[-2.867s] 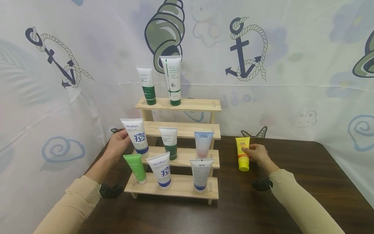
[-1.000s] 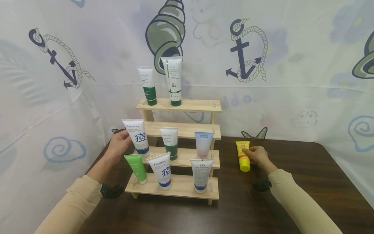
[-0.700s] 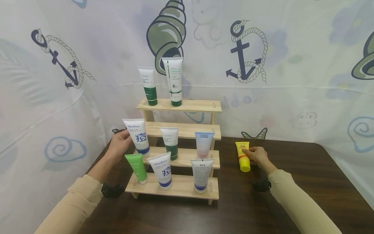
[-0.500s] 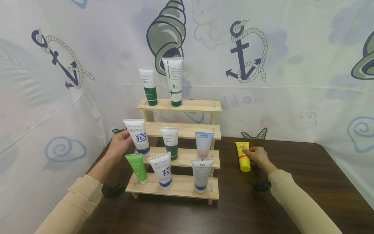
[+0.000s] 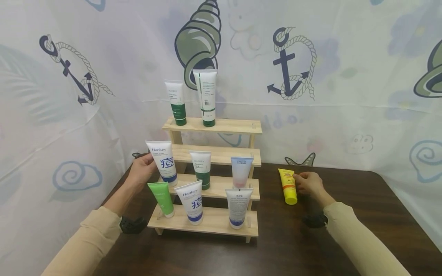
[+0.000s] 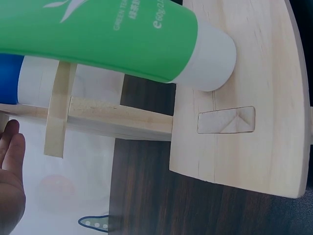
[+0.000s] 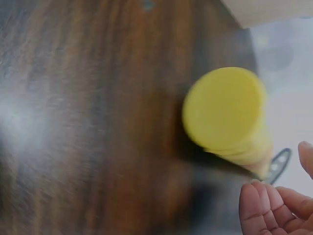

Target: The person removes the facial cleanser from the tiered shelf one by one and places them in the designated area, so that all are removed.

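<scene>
Beside a yellow tube [image 5: 288,185] lying on the dark table, my right hand [image 5: 312,186] has its thumb apart from its fingers. The tube's cap points toward me, filling the middle of the right wrist view; the fingertips [image 7: 254,198] are right by its far end. At the left end of the wooden tiered rack [image 5: 207,226], my left hand [image 5: 141,170] reaches behind a white Hankey tube [image 5: 164,163] with a blue band. That tube hides its fingertips in the head view. Its fingers [image 6: 13,152] come up to the rack in the left wrist view; their grip cannot be made out.
Below the left hand, a green tube [image 5: 162,198] stands on the lowest shelf with a white-and-blue tube [image 5: 192,201] and a grey one [image 5: 237,207]. Behind stand a white-and-green tube [image 5: 202,168] and a pale blue tube [image 5: 241,171]. Two tall tubes [image 5: 208,96] occupy the top shelf.
My right hand has let go of the yellow tube and shifted slightly right; the tube stays on the table, turned a little. The left hand has kept its place.
</scene>
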`<act>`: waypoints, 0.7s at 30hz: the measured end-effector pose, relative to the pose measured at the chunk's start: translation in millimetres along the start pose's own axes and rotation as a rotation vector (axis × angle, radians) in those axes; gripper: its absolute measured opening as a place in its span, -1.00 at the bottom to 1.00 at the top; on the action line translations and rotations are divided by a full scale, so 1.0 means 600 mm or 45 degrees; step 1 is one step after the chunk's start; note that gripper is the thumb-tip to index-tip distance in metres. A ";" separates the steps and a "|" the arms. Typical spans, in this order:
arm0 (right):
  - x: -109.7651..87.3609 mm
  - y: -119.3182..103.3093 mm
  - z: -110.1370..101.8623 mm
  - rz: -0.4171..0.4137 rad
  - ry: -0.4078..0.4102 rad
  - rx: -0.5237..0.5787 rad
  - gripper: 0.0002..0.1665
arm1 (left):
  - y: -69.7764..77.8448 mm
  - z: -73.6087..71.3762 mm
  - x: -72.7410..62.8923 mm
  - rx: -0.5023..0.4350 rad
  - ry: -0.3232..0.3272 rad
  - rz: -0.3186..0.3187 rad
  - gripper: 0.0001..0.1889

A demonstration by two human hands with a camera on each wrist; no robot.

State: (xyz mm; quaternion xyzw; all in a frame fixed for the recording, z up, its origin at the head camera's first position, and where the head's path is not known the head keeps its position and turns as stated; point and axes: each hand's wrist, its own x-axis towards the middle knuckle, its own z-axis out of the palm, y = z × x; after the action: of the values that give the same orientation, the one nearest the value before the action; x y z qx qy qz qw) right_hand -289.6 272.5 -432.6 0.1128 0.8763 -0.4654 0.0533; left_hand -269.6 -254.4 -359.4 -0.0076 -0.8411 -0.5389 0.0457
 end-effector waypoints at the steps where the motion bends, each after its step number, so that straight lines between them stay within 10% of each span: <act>1: -0.001 -0.004 -0.005 -0.020 0.013 -0.001 -0.27 | 0.000 0.000 0.000 0.000 -0.002 0.001 -0.40; 21: -0.074 -0.230 -0.074 -0.572 0.200 0.173 -0.35 | 0.006 0.000 -0.002 0.011 0.001 0.008 -0.41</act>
State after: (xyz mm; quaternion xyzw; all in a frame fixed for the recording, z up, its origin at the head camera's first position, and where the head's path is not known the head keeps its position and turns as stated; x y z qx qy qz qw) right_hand -280.3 228.0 -287.6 -0.0457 0.8475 -0.5133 -0.1275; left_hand -268.1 -252.9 -356.2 -0.0099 -0.8434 -0.5351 0.0479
